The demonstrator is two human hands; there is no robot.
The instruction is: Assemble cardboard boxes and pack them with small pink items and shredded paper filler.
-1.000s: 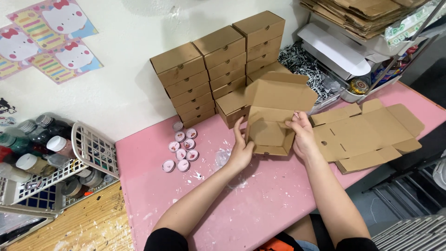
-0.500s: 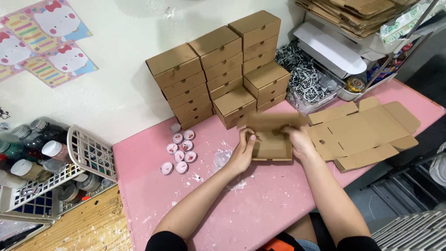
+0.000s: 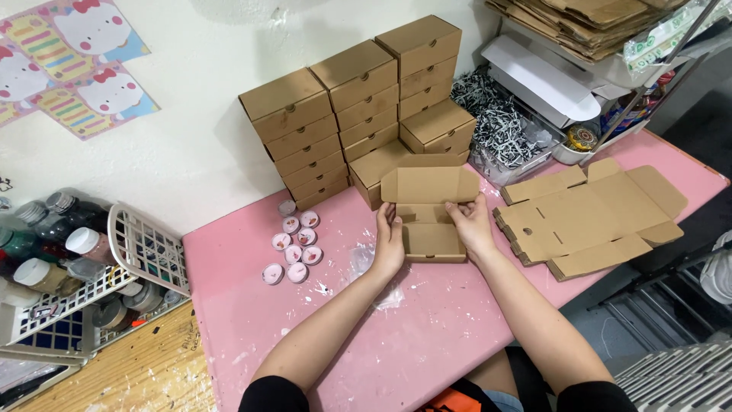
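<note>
head | left hand [image 3: 390,243] and right hand [image 3: 473,227] clasp open cardboard box [image 3: 429,217] between them on pink table [image 3: 427,336] | behind: box stacks [image 3: 358,107] | right: flat cardboard [image 3: 591,217] | left: small candles [image 3: 293,244]

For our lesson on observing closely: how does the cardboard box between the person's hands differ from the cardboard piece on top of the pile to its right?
The box in the hands is folded up with raised walls; the flat blank lies unfolded. The box has its lid standing open toward the wall, while the blank's flaps spread flat. The left hand and right hand hold the box; nothing touches the blank. Both are plain brown cardboard on the pink table.
</note>
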